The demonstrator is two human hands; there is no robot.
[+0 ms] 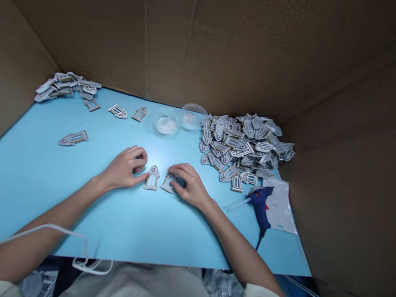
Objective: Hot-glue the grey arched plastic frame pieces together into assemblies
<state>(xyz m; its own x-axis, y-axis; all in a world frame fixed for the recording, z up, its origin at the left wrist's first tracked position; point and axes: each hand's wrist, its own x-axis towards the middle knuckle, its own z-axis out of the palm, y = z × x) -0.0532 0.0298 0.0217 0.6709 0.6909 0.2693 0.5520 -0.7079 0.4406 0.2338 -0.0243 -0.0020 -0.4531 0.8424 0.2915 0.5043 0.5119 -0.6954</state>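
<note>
Left grip: the left hand (127,165) is loosely curled and encloses nothing; only the thumb tip is set against the side of the straight arch piece (152,178).
Right grip: the fingers of the right hand (188,182) are laid over the tilted arch piece (167,183); whether it is pinched or merely pressed flat cannot be told.
Arch pieces: both are lying flat mid-desk, just beside each other, between the two hands.
Risk, slipping: the tilted piece is half covered, so it could be misaligned with its neighbour unnoticed.
Risk, glue gun (258,204): it is lying near the right forearm, so it could be knocked, or its nozzle touched.
Risk, large pile (244,148): it is heaped loosely by the right edge and could be scattered by a sweeping arm.
Risk, clear dishes (166,123): they stand just beyond the hands and could be tipped by a reach toward the far edge.
Risk, white cable (72,237): it is draped over the near edge and could be snagged by the left arm.
Desk (125,220): a smooth blue top, with a small pile (66,86) in the far left corner and a plastic sheet (281,204) at the right edge.
Room: the desk is enclosed by cardboard walls (228,45) on three sides.
</note>
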